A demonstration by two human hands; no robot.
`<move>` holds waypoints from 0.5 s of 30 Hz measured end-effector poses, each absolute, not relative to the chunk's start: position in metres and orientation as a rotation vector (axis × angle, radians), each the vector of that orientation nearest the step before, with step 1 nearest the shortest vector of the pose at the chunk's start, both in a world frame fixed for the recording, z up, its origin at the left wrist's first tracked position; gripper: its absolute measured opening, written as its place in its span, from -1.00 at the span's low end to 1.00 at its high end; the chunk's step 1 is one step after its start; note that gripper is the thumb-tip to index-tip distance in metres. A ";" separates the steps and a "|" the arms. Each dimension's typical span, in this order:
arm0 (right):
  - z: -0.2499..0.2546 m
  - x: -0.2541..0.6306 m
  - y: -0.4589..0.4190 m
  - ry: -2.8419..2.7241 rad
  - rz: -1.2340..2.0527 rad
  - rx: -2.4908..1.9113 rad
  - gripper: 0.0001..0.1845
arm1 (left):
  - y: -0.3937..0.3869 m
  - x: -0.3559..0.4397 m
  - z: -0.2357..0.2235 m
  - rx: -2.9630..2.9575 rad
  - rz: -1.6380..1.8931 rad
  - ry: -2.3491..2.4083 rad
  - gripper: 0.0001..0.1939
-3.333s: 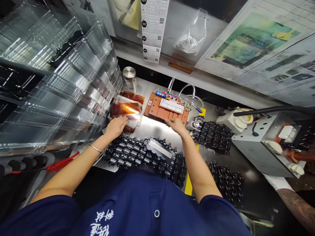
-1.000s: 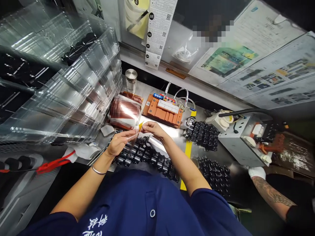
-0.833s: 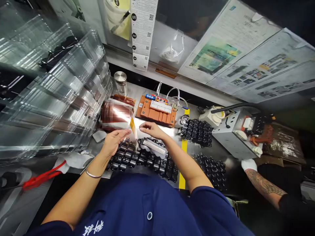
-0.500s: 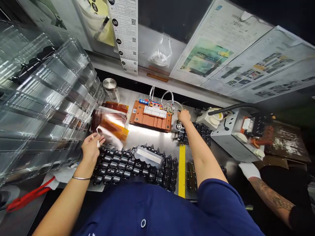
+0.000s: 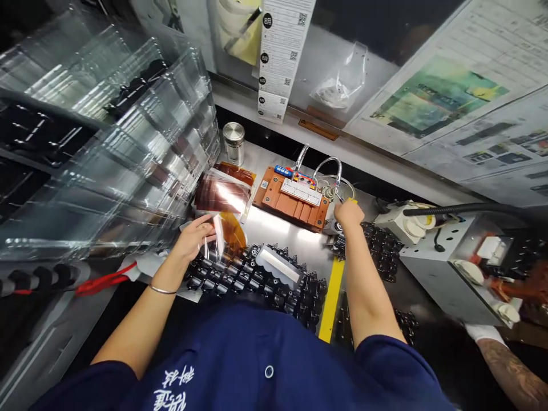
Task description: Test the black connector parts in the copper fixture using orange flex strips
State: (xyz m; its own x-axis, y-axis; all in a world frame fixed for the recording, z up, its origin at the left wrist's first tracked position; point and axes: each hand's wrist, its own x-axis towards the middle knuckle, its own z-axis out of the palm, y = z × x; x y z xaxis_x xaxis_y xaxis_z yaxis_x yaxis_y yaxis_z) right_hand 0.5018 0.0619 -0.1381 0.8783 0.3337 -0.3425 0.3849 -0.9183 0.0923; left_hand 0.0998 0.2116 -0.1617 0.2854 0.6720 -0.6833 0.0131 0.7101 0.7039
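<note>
Right hand [image 5: 349, 214] moved beside orange block [image 5: 289, 208], fingers unclear, left hand [image 5: 193, 237] pinching amber film [image 5: 233, 233], "8月" labels [image 5: 277, 77]

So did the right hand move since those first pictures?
Yes. It was in front of the orange-brown block; now the right hand is farther right, just past the block's right end.

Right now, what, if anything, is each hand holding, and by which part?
The left hand holds the amber film by its left edge. The right hand is beside the orange block; whether it holds anything cannot be told.
</note>
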 end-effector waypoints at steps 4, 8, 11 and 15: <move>-0.120 0.377 0.074 1.412 -0.911 3.026 -0.73 | 0.193 0.119 -0.148 0.840 0.614 1.078 -0.51; -0.110 0.274 0.093 2.038 -1.225 3.028 -0.69 | 0.171 0.139 -0.141 1.030 0.670 1.005 -0.59; -0.099 0.249 0.100 2.011 -1.256 3.054 -0.70 | 0.163 0.139 -0.134 1.253 0.724 0.970 -0.72; -0.086 0.256 0.098 1.913 -1.314 3.090 -0.78 | 0.164 0.129 -0.127 1.456 0.719 0.872 -0.81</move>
State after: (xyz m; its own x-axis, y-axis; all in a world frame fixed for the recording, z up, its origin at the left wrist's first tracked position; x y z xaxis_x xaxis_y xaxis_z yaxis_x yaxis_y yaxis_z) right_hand 0.2560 0.0975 -0.0860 0.3688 0.9176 -0.1482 0.4679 -0.3211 -0.8234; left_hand 0.1295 0.1639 -0.1273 0.5227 0.8501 -0.0645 0.0984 0.0150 0.9950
